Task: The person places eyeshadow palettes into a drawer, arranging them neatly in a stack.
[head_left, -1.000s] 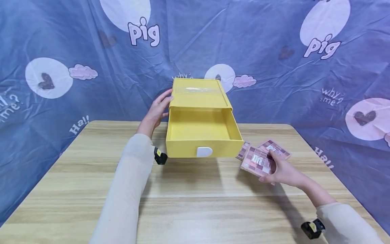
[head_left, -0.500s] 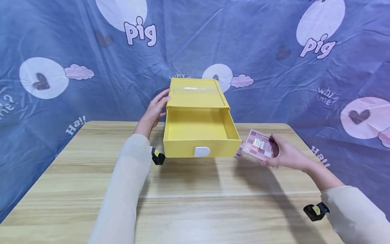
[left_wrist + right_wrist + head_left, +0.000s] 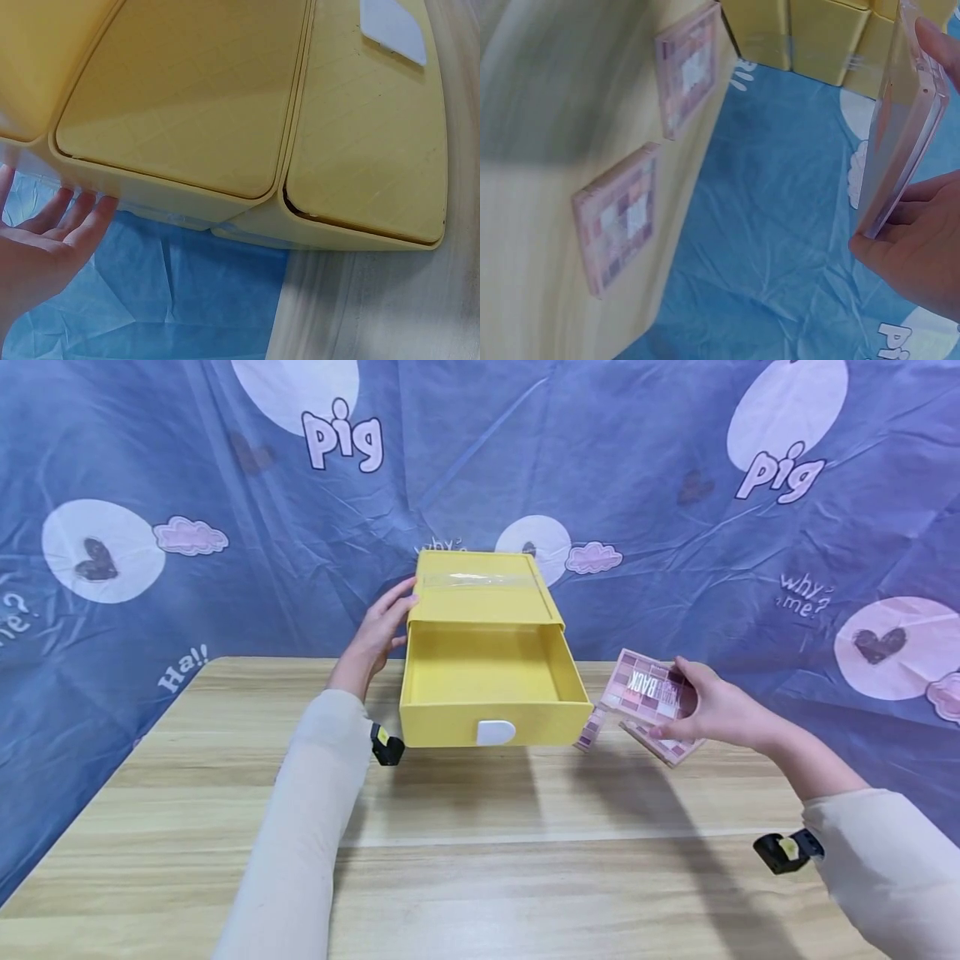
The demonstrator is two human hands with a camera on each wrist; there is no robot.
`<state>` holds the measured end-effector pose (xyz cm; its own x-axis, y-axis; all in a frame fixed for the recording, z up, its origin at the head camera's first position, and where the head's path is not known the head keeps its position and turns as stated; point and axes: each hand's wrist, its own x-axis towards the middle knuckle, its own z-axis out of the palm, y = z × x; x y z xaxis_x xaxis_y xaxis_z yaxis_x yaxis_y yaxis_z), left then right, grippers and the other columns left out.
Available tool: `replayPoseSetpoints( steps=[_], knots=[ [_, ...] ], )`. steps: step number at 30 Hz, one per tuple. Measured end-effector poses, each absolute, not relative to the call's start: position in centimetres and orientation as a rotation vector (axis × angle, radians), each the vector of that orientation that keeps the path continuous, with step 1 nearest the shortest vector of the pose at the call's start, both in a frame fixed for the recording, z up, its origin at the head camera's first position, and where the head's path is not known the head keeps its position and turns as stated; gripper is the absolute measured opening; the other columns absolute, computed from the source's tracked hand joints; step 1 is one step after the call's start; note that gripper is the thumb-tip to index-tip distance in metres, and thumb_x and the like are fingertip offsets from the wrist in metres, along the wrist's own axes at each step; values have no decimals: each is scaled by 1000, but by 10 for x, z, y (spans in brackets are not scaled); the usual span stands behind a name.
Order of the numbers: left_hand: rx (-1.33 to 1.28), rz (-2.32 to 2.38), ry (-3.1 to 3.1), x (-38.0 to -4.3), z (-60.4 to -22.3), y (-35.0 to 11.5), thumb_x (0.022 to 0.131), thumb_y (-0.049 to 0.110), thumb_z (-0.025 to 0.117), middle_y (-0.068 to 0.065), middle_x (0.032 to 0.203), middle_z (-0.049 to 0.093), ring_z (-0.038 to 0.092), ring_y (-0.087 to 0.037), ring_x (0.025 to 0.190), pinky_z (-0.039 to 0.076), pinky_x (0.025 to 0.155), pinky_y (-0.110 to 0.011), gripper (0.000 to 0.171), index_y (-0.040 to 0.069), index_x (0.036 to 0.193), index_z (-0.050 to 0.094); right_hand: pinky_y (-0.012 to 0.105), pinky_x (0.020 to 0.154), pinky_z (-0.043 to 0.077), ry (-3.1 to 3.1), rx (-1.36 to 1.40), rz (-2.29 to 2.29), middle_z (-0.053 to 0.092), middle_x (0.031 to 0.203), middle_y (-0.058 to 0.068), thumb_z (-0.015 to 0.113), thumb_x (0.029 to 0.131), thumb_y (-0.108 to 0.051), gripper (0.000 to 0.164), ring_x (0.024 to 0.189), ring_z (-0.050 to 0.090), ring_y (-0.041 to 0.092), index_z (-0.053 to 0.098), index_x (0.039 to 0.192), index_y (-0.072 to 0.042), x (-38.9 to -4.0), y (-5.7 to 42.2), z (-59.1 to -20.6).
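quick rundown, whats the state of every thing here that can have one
Yellow plastic top drawer, pulled open, nothing visible inside
Yellow plastic drawers below, pushed in
Flat square pink-checked case marked "BACK", held up, looks closed
Pink-checked case nearer the drawers, lying flat, looks closed
Pink-checked case farther off, lying flat, looks closed
Right hand, gripping the "BACK" case
Left hand, touching the yellow plastic casing
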<state>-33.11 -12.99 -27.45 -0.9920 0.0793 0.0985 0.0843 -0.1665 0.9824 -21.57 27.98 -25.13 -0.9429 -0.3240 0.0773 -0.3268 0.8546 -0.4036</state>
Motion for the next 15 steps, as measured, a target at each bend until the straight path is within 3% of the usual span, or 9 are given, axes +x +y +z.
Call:
replayPoseSetpoints(
  steps=[3, 15],
  knots=[
    [-204, -2383, -2032, -331, -275, -130, 84, 26, 52, -4, 128, 40, 41, -19, 112, 29, 88, -46, 48, 23, 130, 40, 50, 86, 26, -3056, 499, 657, 30, 123, 33, 77, 59, -34, 111, 104, 34, 37, 8, 132, 13, -216, 279, -243],
    [-220, -2382, -2033, -330, -275, -131, 84, 27, 53, -6, 124, 43, 42, -20, 110, 28, 88, -46, 48, 23, 130, 40, 49, 86, 26, -3059, 477, 649, 35, 119, 29, 77, 61, -32, 108, 98, 38, 35, 8, 133, 10, -222, 270, -213]
  ],
)
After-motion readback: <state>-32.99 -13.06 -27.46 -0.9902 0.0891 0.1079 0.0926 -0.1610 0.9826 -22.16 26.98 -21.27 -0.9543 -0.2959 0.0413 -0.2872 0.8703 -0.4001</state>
